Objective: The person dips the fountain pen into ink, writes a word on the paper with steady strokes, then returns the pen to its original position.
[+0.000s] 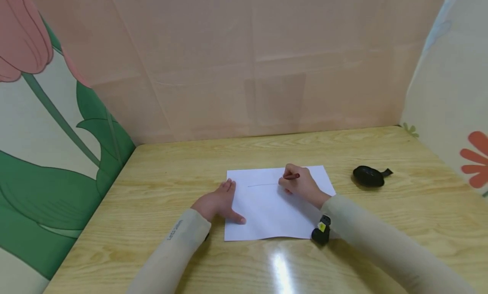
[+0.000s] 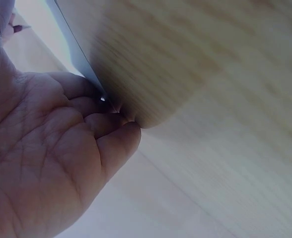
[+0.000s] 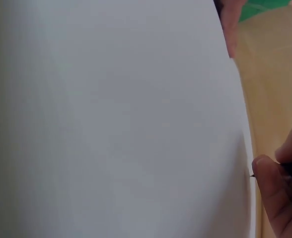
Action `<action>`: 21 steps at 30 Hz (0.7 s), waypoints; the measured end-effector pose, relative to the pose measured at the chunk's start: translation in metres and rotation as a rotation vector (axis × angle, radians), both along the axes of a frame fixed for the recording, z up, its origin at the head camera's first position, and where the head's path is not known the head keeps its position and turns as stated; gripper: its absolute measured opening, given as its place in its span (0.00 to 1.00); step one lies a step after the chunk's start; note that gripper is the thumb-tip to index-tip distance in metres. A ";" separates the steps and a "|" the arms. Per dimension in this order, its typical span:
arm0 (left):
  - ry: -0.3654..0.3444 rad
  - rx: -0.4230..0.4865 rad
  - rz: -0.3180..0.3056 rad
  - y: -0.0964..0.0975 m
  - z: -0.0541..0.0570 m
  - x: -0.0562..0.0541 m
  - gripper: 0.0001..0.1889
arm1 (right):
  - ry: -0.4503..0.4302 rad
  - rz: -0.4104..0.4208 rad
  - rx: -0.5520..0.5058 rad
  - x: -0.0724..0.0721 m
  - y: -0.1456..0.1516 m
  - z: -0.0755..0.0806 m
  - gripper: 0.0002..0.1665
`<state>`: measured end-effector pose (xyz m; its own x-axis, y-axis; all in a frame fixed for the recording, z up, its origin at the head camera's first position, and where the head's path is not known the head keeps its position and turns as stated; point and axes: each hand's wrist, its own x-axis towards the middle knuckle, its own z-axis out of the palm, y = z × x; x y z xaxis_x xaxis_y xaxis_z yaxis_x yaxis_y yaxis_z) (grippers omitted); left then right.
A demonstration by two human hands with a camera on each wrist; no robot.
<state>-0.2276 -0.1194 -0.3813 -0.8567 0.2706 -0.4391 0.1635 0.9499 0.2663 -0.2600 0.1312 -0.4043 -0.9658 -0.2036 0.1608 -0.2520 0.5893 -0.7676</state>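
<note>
Wooden worktop [image 1: 171, 171] is carrying white paper [image 1: 267, 215], a black object [image 1: 368, 176] lying off to its right.
With fingers loosely extended and thumb spread, the left hand [image 1: 218, 203] is resting on the paper's left edge, gripping nothing; the right hand [image 1: 303, 187] is pinching a dark pen [image 1: 292, 176] over the paper's upper part, beside a thin line [image 1: 261, 185].

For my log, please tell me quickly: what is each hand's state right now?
Left hand: open, resting at the left edge of the white paper.
Right hand: closed, holding a dark pen or pencil.
</note>
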 end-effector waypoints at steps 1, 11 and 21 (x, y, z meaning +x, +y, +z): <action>0.000 -0.001 -0.001 0.000 0.000 0.000 0.63 | 0.002 0.003 -0.002 0.001 -0.001 0.000 0.08; -0.003 0.000 -0.005 0.000 0.001 0.001 0.62 | 0.035 0.067 -0.046 0.009 -0.006 -0.003 0.07; -0.009 -0.001 -0.006 0.000 0.000 0.000 0.63 | 0.015 0.082 -0.034 0.019 -0.012 0.001 0.07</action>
<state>-0.2273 -0.1198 -0.3816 -0.8512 0.2750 -0.4469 0.1666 0.9492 0.2668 -0.2409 0.1197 -0.4037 -0.9435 -0.2757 0.1837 -0.3101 0.5401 -0.7824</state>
